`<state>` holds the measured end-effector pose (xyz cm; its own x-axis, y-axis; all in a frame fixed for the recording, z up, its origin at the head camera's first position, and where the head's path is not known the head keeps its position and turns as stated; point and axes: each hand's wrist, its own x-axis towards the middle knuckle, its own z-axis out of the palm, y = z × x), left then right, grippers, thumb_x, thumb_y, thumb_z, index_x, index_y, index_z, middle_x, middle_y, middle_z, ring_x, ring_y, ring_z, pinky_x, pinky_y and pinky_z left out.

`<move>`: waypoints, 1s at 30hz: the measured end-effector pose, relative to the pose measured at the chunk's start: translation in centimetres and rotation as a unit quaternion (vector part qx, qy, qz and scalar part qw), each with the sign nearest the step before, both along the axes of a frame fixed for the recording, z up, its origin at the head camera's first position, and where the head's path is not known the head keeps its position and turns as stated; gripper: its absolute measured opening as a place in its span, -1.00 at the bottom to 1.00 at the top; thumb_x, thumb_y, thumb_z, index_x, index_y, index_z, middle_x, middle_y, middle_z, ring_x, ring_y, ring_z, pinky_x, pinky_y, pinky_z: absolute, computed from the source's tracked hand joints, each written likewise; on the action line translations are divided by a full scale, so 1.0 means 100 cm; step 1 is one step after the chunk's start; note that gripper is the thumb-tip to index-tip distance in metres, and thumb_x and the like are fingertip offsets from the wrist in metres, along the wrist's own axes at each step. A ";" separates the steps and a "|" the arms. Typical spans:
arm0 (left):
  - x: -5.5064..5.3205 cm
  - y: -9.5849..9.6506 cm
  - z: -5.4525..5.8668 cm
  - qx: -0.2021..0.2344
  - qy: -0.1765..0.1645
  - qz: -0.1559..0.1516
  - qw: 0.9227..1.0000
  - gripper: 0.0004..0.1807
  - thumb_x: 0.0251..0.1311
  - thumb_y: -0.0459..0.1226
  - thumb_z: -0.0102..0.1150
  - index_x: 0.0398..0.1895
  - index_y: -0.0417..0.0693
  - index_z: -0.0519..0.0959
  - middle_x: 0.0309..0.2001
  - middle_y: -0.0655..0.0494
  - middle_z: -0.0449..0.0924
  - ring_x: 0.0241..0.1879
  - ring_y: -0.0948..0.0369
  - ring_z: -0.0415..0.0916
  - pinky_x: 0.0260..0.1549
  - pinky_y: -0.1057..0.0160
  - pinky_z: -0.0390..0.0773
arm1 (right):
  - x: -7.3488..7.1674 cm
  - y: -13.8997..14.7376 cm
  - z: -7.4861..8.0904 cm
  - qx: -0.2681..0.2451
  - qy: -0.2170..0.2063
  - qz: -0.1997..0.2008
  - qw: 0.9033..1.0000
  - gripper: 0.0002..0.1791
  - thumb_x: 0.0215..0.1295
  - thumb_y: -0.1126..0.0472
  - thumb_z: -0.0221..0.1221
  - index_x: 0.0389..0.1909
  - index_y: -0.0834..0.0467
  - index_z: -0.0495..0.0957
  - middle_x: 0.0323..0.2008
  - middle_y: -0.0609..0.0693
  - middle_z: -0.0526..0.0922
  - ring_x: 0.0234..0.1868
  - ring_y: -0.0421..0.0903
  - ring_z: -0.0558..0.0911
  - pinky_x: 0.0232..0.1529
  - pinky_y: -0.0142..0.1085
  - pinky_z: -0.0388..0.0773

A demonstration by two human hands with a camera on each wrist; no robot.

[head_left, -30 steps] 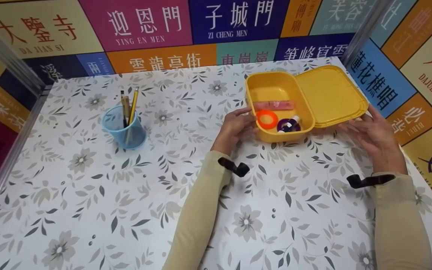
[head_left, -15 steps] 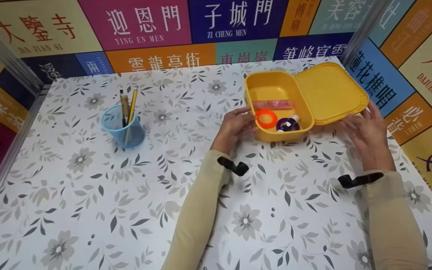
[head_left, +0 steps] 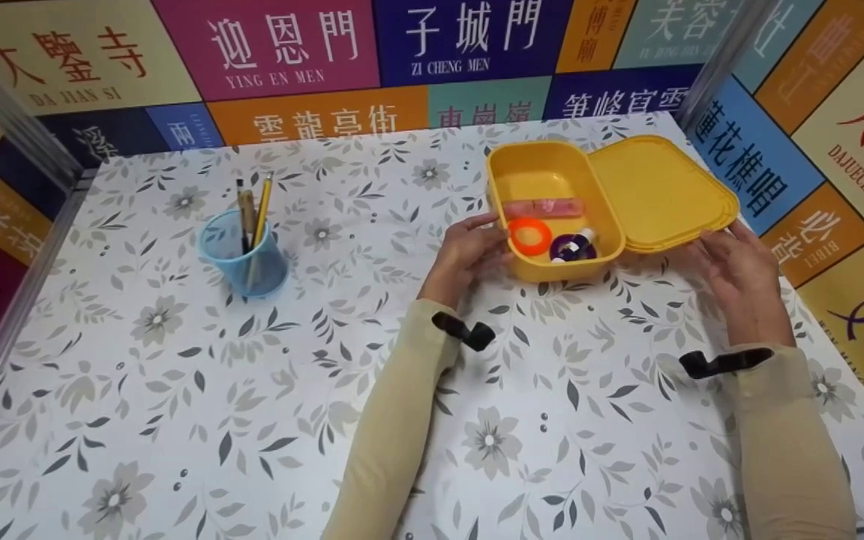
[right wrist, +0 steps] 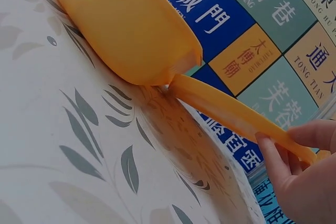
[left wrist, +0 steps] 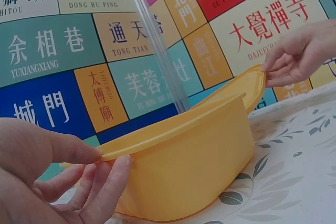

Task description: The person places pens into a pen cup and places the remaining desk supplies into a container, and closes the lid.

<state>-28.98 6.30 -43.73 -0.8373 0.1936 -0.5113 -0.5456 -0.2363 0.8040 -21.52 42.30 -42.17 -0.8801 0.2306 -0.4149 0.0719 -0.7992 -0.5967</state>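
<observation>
A yellow plastic box (head_left: pixel 556 270) stands at the back right of the table in the head view, its hinged lid (head_left: pixel 661 195) folded out to the right. My left hand (head_left: pixel 469 251) grips the box's near left rim, thumb on top and fingers against the outer wall (left wrist: pixel 178 177). The lid's outer corner is pinched by my right hand (head_left: pixel 743 262); in the right wrist view the lid (right wrist: pixel 226 108) slants up off the table. Inside the box lie a pink strip (head_left: pixel 544 208), an orange ring (head_left: pixel 529 237), a purple ring (head_left: pixel 587 251) and a small dark-and-white item (head_left: pixel 574 241).
A light blue mesh cup (head_left: pixel 244 259) holding a yellow pencil (head_left: pixel 262 214) and several other slim sticks stands on the left of the floral-covered table (head_left: pixel 252 420). Panels with large lettering (head_left: pixel 289 49) wall in the back and both sides.
My right hand has shifted slightly left and now pinches the lid's near right corner. The lid rose a little, then dipped slightly. My left hand keeps its grip on the box.
</observation>
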 end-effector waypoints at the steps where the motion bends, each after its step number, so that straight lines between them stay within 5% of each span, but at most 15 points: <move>1: 0.000 0.000 0.000 0.002 0.001 0.000 1.000 -0.53 0.19 -0.37 0.32 0.19 0.03 0.56 -0.10 -0.07 0.77 -0.33 0.12 0.73 -0.04 0.12 0.74 | 0.000 0.000 0.000 0.000 -0.004 0.000 1.000 -0.07 0.17 0.68 0.16 0.43 -0.19 0.34 0.01 0.05 0.71 0.23 -0.06 0.61 0.21 -0.21 0.63; 8: -0.002 0.000 0.000 -0.002 0.000 -0.009 1.000 -0.54 0.23 -0.34 0.30 0.21 0.04 0.54 -0.10 -0.04 0.78 -0.28 0.12 0.74 0.00 0.13 0.72 | -0.002 -0.005 -0.004 -0.001 -0.023 -0.003 1.000 -0.15 0.16 0.66 0.20 0.28 -0.25 0.49 0.08 0.01 0.69 0.37 -0.11 0.49 0.23 -0.15 0.62; 17: 0.002 0.001 0.005 -0.009 0.001 0.005 1.000 -0.58 0.20 -0.38 0.30 0.16 -0.01 0.59 -0.17 -0.08 0.77 -0.45 0.16 0.68 0.02 0.09 0.71 | 0.001 -0.014 -0.002 0.066 0.056 -0.018 0.996 -0.20 0.14 0.63 0.25 0.32 -0.13 0.51 0.09 0.05 0.70 0.02 0.04 0.75 -0.09 -0.12 0.75; 23: 0.002 -0.006 0.013 0.000 -0.003 0.022 1.000 -0.65 0.25 -0.35 0.26 0.12 -0.04 0.61 -0.28 0.03 0.74 -0.32 0.18 0.73 0.05 0.11 0.71 | 0.002 -0.020 0.012 0.129 0.076 -0.019 0.989 -0.21 0.11 0.59 0.30 0.32 -0.08 0.50 0.18 0.02 0.63 -0.01 -0.02 0.75 -0.16 -0.16 0.76; 30: 0.003 -0.015 0.027 0.009 0.012 0.020 1.000 -0.65 0.37 -0.22 0.18 0.19 -0.05 0.58 -0.09 0.01 0.74 -0.14 0.14 0.75 0.07 0.12 0.70 | 0.008 -0.024 0.025 0.207 0.102 -0.012 0.973 -0.26 0.08 0.54 0.35 0.29 -0.04 0.54 0.16 0.05 0.56 -0.03 -0.03 0.73 -0.16 -0.21 0.75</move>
<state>-28.66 4.76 -41.02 -0.8570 0.1686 -0.4869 -0.5153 -0.2719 0.8127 -20.70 39.90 -39.64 -0.9269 0.3621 -0.0989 -0.0978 -0.4875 -0.8676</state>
